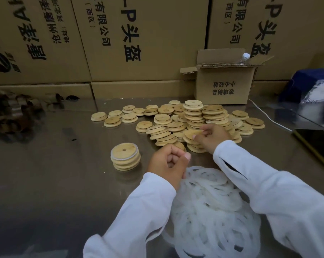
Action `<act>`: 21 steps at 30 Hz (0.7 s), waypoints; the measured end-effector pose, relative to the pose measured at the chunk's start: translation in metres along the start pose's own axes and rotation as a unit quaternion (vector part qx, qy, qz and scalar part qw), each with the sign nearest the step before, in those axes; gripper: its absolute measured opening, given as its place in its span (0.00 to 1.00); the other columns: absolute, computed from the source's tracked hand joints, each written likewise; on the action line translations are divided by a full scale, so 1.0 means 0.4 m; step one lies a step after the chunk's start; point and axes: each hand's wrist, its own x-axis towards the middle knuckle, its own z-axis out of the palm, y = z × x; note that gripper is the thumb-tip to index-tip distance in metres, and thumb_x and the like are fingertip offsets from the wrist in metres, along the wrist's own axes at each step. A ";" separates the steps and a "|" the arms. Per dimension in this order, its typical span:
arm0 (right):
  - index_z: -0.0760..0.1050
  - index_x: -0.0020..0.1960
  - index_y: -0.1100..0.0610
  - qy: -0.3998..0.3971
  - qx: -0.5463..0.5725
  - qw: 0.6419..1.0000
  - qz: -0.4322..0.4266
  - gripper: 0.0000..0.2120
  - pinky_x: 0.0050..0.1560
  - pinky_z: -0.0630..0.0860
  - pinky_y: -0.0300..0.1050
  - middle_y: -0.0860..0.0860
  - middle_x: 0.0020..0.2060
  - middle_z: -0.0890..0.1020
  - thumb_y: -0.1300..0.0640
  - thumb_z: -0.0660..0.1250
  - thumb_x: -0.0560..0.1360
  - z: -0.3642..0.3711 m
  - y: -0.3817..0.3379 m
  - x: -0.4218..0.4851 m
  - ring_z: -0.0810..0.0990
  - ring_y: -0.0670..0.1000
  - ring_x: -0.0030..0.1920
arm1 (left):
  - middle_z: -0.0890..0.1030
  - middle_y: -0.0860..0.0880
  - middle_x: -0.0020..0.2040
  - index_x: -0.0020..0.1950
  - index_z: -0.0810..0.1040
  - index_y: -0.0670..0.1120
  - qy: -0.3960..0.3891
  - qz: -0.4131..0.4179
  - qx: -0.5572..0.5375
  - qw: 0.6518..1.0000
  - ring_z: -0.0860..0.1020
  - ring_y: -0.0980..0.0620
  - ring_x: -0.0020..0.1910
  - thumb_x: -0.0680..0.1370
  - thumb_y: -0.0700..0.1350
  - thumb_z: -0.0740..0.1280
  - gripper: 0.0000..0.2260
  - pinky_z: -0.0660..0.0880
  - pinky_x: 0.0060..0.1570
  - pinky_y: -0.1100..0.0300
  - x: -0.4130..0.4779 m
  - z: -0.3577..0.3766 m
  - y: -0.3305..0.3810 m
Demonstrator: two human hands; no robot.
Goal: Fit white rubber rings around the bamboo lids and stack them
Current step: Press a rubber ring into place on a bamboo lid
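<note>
From the head camera, the landmark is the heap of loose bamboo lids (194,116) on the steel table (46,183). The right hand (212,135) reaches to the heap's near edge, fingers pinching one lid (191,135). The left hand (168,161), wrist bent, is curled into a fist just before the heap; whether it holds anything cannot be told. Left of the heap stands a short stack of ringed lids (125,156); nearer the person lies a pile of white rubber rings (209,202).

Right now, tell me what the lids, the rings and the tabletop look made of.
Lids: pale bamboo or wood, matte, faint grain.
Rings: translucent white rubber or silicone, limp and tangled.
Tabletop: probably stainless steel, dull sheen, blurred reflections.
</note>
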 end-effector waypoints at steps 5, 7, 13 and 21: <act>0.69 0.67 0.55 -0.017 -0.092 0.996 -0.006 0.29 0.58 0.68 0.43 0.53 0.63 0.74 0.49 0.72 0.69 0.025 0.013 0.052 0.72 0.55 0.63 | 0.74 0.53 0.24 0.36 0.74 0.47 0.014 0.009 -0.003 1.000 0.72 0.59 0.22 0.75 0.40 0.67 0.08 0.71 0.28 0.69 0.005 -0.005 -0.002; 0.70 0.65 0.54 -0.013 -0.112 0.994 -0.016 0.29 0.59 0.70 0.45 0.53 0.62 0.75 0.48 0.72 0.68 0.023 0.019 0.052 0.74 0.54 0.61 | 0.74 0.54 0.23 0.36 0.74 0.48 0.013 0.010 0.001 1.000 0.73 0.59 0.23 0.75 0.40 0.67 0.08 0.71 0.29 0.68 0.005 -0.005 -0.003; 0.73 0.60 0.51 0.038 -0.150 0.987 -0.033 0.27 0.49 0.73 0.44 0.51 0.53 0.79 0.41 0.72 0.65 -0.032 -0.003 -0.003 0.77 0.53 0.53 | 0.75 0.53 0.24 0.36 0.74 0.49 0.034 0.005 -0.013 0.999 0.74 0.59 0.23 0.75 0.40 0.67 0.08 0.71 0.28 0.68 0.008 -0.009 -0.004; 0.74 0.51 0.44 0.005 0.052 0.964 -0.262 0.24 0.49 0.70 0.25 0.37 0.47 0.79 0.45 0.76 0.58 -0.102 -0.034 -0.245 0.77 0.35 0.50 | 0.81 0.49 0.31 0.41 0.79 0.48 -0.021 -0.102 -0.155 0.982 0.79 0.52 0.29 0.66 0.58 0.68 0.15 0.75 0.29 0.62 0.011 -0.021 0.014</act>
